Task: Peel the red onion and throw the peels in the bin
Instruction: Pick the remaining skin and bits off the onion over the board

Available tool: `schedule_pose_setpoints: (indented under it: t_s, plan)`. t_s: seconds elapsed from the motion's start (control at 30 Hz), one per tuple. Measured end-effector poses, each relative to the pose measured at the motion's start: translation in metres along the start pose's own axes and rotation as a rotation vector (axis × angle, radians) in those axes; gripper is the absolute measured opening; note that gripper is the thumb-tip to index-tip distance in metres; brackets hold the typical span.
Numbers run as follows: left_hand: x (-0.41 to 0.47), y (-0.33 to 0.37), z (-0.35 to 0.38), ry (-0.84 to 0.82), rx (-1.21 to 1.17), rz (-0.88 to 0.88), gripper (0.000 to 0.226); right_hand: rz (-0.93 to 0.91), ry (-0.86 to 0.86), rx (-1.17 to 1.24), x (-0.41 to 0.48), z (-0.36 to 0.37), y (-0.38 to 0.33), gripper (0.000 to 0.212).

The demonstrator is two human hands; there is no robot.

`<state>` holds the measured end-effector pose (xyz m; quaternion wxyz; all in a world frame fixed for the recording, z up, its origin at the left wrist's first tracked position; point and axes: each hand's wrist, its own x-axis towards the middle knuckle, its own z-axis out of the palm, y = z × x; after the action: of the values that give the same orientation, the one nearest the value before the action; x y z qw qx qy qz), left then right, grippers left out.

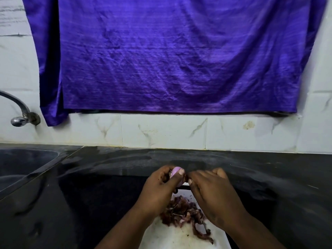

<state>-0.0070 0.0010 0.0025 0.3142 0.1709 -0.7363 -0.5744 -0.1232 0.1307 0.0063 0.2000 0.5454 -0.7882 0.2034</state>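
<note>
My left hand grips a small red onion, its pale pink peeled flesh showing between thumb and fingers. Just to its right, my right hand pinches at the onion's side, fingers closed on what looks like a strip of skin; the contact point is mostly hidden. Below both hands a heap of dark red onion peels lies on a white cutting board. No bin is in view.
The board rests on a black stone counter. A sink basin is set into the counter at far left, with a metal tap on the tiled wall above. A purple cloth hangs over the wall behind.
</note>
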Motion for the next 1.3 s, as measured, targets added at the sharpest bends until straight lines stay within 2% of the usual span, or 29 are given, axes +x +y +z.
schedule_pose_setpoints:
  t_s: [0.2, 0.33, 0.47, 0.6, 0.67, 0.77, 0.87, 0.93, 1.03, 1.17, 1.23, 1.3]
  plan:
    - [0.0, -0.001, -0.002, -0.022, 0.024, 0.0, 0.022, -0.003, 0.029, -0.046, 0.002, 0.002, -0.007, 0.032]
    - [-0.001, 0.0, -0.003, -0.041, 0.027, -0.013, 0.023, -0.006, 0.113, -0.068, 0.002, 0.007, -0.007, 0.018]
    - [-0.003, 0.003, -0.002, -0.094, 0.0, 0.016, 0.018, 0.036, 0.164, -0.004, 0.001, 0.009, -0.006, 0.022]
    - [-0.004, 0.006, -0.002, -0.146, -0.022, 0.086, 0.017, 0.093, 0.185, 0.171, 0.002, 0.013, -0.001, 0.032]
    - [-0.003, 0.007, -0.002, -0.155, -0.036, 0.112, 0.023, 0.147, 0.203, 0.295, 0.002, 0.013, -0.001, 0.034]
    - [-0.002, 0.004, -0.005, -0.158, 0.038, 0.18, 0.037, 0.273, 0.192, 0.56, 0.004, 0.013, -0.004, 0.034]
    - [-0.002, 0.002, -0.005, -0.162, 0.055, 0.25, 0.042, 0.382, 0.182, 0.82, 0.006, 0.01, -0.007, 0.032]
    - [-0.002, 0.003, -0.004, -0.141, 0.095, 0.313, 0.044, 0.475, 0.172, 0.979, 0.007, 0.006, -0.01, 0.037]
    - [-0.002, 0.002, -0.004, -0.132, 0.159, 0.411, 0.047, 0.604, 0.109, 1.218, 0.006, 0.0, -0.013, 0.039]
    - [-0.002, 0.0, -0.005, -0.12, 0.289, 0.512, 0.053, 0.779, -0.082, 1.591, 0.004, 0.002, -0.009, 0.036]
    - [-0.001, -0.001, -0.008, -0.15, 0.214, 0.45, 0.053, 0.786, -0.107, 1.619, 0.005, 0.003, -0.007, 0.035]
    - [-0.002, 0.001, -0.009, -0.191, 0.088, 0.327, 0.057, 0.711, -0.037, 1.378, 0.006, 0.002, -0.003, 0.036]
